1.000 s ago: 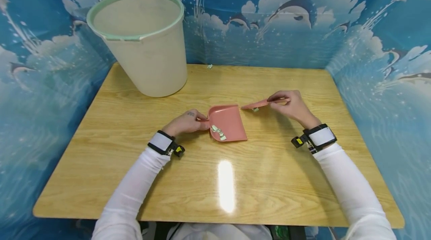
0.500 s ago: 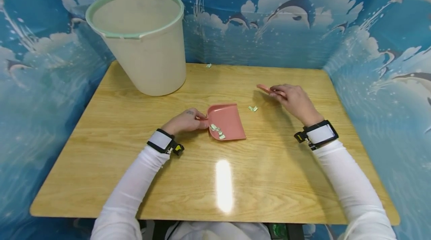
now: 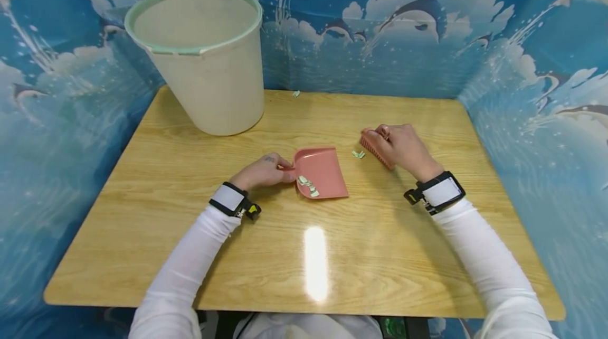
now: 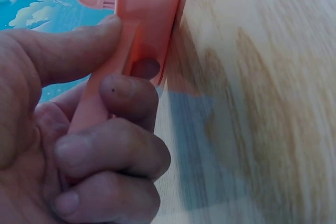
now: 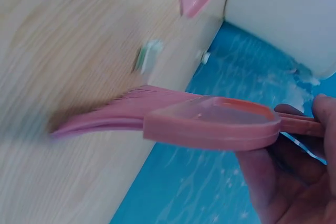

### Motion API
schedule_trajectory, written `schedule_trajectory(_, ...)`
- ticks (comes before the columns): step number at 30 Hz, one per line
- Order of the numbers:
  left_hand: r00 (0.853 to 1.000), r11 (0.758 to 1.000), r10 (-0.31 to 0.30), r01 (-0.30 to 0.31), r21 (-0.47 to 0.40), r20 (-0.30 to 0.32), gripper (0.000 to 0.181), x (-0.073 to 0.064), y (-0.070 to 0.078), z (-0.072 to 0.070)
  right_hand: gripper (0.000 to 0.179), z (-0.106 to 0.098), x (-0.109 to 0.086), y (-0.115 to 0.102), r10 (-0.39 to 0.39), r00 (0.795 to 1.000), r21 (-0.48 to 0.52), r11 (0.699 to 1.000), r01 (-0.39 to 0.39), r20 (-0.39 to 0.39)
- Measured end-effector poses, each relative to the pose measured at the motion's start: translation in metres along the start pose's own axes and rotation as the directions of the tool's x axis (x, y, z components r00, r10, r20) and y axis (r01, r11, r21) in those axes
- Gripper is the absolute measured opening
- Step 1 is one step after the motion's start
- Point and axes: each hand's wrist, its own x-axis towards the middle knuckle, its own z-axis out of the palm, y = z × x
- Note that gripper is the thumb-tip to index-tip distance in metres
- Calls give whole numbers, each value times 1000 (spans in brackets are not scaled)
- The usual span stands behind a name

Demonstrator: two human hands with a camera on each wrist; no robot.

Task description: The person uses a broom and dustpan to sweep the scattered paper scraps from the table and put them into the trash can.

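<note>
My left hand [image 3: 264, 171] grips the handle of a pink dustpan [image 3: 325, 170] in the middle of the table; its fingers [image 4: 113, 150] curl round the handle in the left wrist view. Several small pale green paper scraps [image 3: 307, 186] lie in the pan near the handle side. To the right, my right hand [image 3: 407, 150] holds a small pink brush [image 3: 375, 150], bristles towards the pan. In the right wrist view the brush [image 5: 210, 124] has its bristles angled down at the tabletop. A few pale scraps [image 3: 358, 154] lie on the wood between brush and pan.
A tall white bucket [image 3: 218, 85] with a green rim stands at the table's back left. One more pale scrap [image 3: 296, 94] lies at the back edge. Dolphin-print sheets [image 3: 404, 54] line the sides and back of the wooden table [image 3: 142, 233].
My right hand lifted the brush back and away from the scraps, then turned it so the bristles face left behind them. The left hand and dustpan have stayed in place.
</note>
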Motion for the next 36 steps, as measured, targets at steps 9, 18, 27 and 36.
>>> schedule_trajectory(9, 1000, 999, -2, 2, -38, 0, 51, 2, 2, 1, 43, 6, 6, -18, -11, 1000, 105, 994, 14, -29)
schedule_trajectory(18, 1000, 999, -9, 9, -33, -5, 50, 2, 2, 1, 48, 16, 8, -37, 122, 992, 279, 952, -121, 14)
schedule_trajectory(27, 1000, 999, -23, 23, -35, -5, 51, 0, 2, 0, 54, 23, 13, -55, 119, 993, 371, 923, -106, -10)
schedule_trajectory(36, 999, 999, -33, 33, -32, -7, 50, 0, 3, 1, 52, 32, 25, -81, 120, 991, 371, 919, -130, 51)
